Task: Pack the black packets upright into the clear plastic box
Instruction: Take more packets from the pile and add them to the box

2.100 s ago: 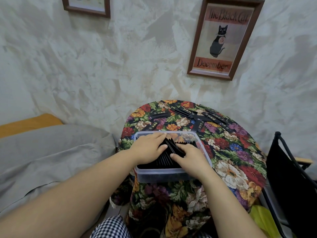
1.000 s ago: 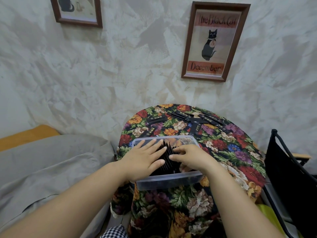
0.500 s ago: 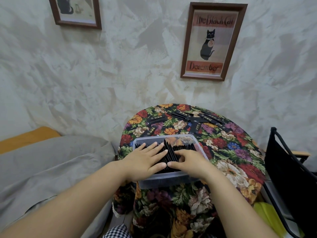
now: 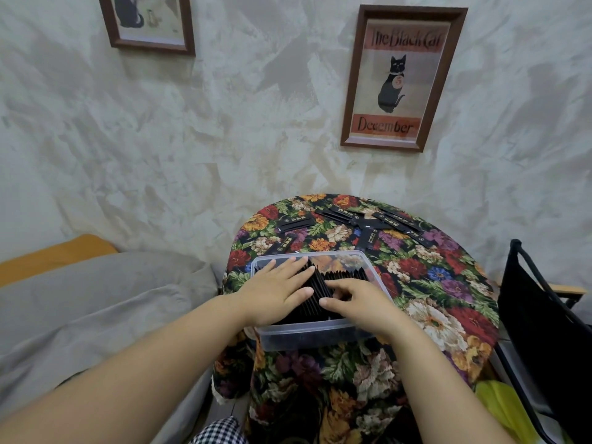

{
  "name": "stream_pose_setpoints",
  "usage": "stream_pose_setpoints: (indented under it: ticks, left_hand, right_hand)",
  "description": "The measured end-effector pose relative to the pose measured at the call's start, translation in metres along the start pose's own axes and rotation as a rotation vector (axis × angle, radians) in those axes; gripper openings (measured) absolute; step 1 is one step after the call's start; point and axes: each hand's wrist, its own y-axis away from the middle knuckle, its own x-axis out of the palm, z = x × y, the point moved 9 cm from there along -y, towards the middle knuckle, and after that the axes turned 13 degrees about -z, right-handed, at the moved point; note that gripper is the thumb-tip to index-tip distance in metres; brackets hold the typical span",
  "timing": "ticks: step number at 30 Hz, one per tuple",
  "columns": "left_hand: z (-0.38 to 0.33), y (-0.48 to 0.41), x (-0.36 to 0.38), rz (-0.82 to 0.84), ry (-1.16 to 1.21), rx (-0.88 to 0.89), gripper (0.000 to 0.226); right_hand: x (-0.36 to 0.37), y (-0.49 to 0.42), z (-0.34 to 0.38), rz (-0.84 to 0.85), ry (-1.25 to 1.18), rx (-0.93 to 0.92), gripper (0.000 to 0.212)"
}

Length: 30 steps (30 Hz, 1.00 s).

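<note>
On the floral table (image 4: pixel 432 283), our clear plastic box (image 4: pixel 307 336) holds black packets (image 4: pixel 346 275) standing on edge. Our left hand (image 4: pixel 275 293) presses them flat-fingered; our right hand (image 4: pixel 362 304) curls over their tops, grip unclear; loose packets (image 4: pixel 368 219) lie beyond the box

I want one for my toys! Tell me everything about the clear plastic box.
The clear plastic box is a see-through rectangular tub with rounded corners, no lid on. It sits on the flowery tablecloth, holding black packets standing on edge. The left hand lies flat on them; the right hand curls its fingers over them.
</note>
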Motion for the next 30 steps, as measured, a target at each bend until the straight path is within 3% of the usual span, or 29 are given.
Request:
stream_pose_setpoints:
  ticks: [7, 11, 18, 24, 30]
  left_hand:
    - [-0.001, -0.022, -0.008, -0.024, 0.142, -0.059, 0.052]
    - [-0.005, -0.023, -0.014, -0.061, 0.175, -0.014, 0.047]
    - [-0.003, -0.018, 0.006, 0.072, -0.066, 0.049, 0.061]
    - [-0.008, -0.012, 0.002, -0.010, -0.181, 0.159, 0.059]
    - [-0.012, 0.001, 0.014, 0.129, -0.133, 0.199, 0.061]
  right_hand:
    - [0.000, 0.000, -0.004, 0.027, -0.050, 0.008, 0.057]
    - [-0.002, 0.001, -0.005, 0.063, -0.178, 0.062, 0.040]
    - [-0.001, -0.005, -0.010, 0.044, -0.270, 0.110, 0.042]
    - [0.000, -0.007, -0.011, 0.072, -0.299, 0.132, 0.045]
    - [0.002, -0.007, -0.006, 0.090, -0.269, 0.135, 0.048]
